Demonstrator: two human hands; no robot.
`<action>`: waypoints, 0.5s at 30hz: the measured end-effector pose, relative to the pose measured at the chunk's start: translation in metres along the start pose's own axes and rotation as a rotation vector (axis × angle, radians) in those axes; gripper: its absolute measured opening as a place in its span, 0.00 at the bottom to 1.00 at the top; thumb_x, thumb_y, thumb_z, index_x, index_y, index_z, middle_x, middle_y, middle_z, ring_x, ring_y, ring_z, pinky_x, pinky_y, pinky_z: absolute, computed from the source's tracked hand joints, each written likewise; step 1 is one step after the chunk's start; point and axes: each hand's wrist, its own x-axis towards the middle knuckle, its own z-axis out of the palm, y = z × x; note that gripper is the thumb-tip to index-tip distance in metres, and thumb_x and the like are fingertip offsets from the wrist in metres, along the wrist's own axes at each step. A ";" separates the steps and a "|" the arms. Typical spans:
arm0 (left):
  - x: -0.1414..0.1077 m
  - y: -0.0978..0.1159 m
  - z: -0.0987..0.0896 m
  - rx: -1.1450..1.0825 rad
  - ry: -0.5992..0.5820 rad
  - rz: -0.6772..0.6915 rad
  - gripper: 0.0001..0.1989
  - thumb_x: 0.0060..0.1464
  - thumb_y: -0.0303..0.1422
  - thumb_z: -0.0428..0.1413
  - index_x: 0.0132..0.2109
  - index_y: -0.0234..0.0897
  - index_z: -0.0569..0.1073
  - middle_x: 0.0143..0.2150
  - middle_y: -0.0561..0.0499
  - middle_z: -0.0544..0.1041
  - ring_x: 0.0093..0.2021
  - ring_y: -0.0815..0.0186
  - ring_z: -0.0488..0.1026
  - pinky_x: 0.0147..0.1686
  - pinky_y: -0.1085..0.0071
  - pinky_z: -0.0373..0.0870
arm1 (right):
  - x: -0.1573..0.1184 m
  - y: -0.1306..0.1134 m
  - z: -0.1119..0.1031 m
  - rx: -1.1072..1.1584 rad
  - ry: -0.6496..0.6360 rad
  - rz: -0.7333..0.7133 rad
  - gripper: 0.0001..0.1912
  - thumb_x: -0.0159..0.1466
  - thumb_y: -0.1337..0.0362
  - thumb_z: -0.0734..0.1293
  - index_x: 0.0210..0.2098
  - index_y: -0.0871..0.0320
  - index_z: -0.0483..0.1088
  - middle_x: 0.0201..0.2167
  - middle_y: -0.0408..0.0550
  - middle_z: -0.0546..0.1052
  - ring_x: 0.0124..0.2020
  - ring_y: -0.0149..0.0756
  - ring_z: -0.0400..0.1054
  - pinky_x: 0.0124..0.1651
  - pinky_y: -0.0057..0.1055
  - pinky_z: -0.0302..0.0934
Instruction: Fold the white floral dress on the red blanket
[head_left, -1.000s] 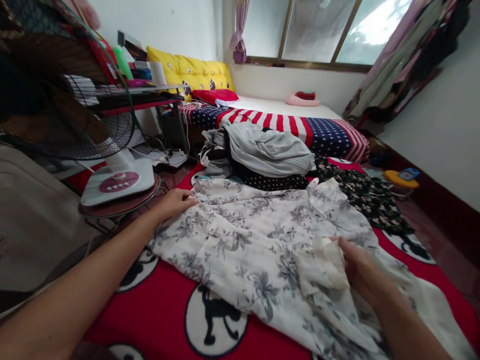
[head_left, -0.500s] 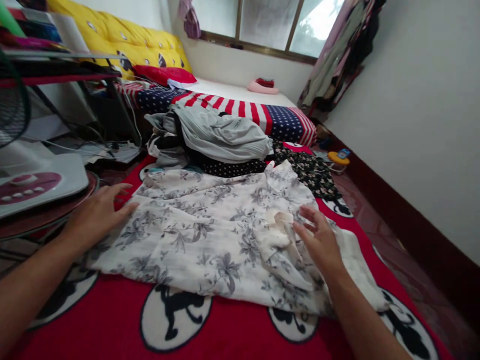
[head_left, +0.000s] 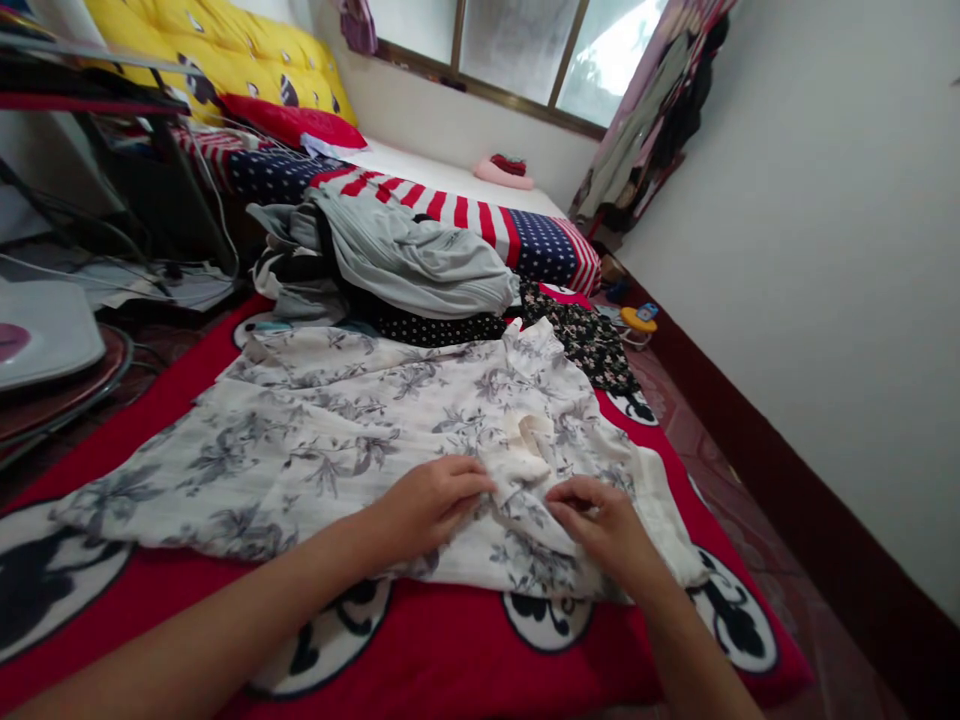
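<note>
A white garment with a grey flower print (head_left: pixel 330 430), a blouse or a dress, is spread over a red blanket (head_left: pixel 420 650) with monkey pictures. Cream-coloured fabric (head_left: pixel 525 450) is bunched on its right half. My left hand (head_left: pixel 442 500) is closed at the left side of this bunch, fingertips on the cloth. At the bunch's lower right, my right hand (head_left: pixel 611 525) pinches the cloth between thumb and index finger.
A heap of grey clothes (head_left: pixel 427 265) lies beyond the garment, with a black flowered cloth (head_left: pixel 585 340) to its right. A white fan base (head_left: pixel 49 335) stands on a stool at left. Behind are a bed (head_left: pixel 420 170) and hanging clothes (head_left: pixel 652 120).
My left hand has moved right, from the garment's left edge to the bunched fabric, and closed. My right hand has come down and now pinches cloth. The view has shifted slightly right.
</note>
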 end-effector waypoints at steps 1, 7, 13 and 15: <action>0.004 -0.003 0.007 0.000 0.029 -0.012 0.14 0.59 0.24 0.50 0.50 0.38 0.74 0.48 0.44 0.75 0.48 0.62 0.71 0.50 0.66 0.69 | 0.001 -0.001 0.004 -0.061 -0.019 -0.039 0.07 0.60 0.65 0.65 0.32 0.56 0.77 0.31 0.47 0.79 0.33 0.38 0.72 0.38 0.31 0.63; 0.007 -0.013 0.018 0.013 0.095 -0.056 0.10 0.58 0.26 0.53 0.46 0.39 0.75 0.48 0.45 0.74 0.50 0.60 0.68 0.53 0.62 0.66 | 0.011 -0.012 0.021 -0.320 -0.096 -0.093 0.21 0.60 0.66 0.65 0.54 0.53 0.71 0.30 0.44 0.77 0.31 0.37 0.70 0.36 0.30 0.59; 0.006 -0.008 0.017 0.095 0.048 -0.104 0.17 0.54 0.30 0.59 0.52 0.41 0.72 0.50 0.46 0.72 0.51 0.58 0.67 0.53 0.59 0.65 | 0.019 -0.018 0.028 -0.348 -0.154 -0.046 0.08 0.58 0.65 0.66 0.38 0.54 0.72 0.25 0.42 0.76 0.28 0.37 0.70 0.31 0.28 0.54; 0.006 -0.008 0.018 0.117 0.042 -0.113 0.20 0.53 0.31 0.60 0.54 0.42 0.71 0.51 0.46 0.71 0.52 0.57 0.66 0.54 0.58 0.65 | 0.021 -0.017 0.026 -0.329 -0.161 -0.059 0.02 0.59 0.65 0.65 0.31 0.55 0.70 0.26 0.43 0.77 0.28 0.36 0.70 0.31 0.29 0.54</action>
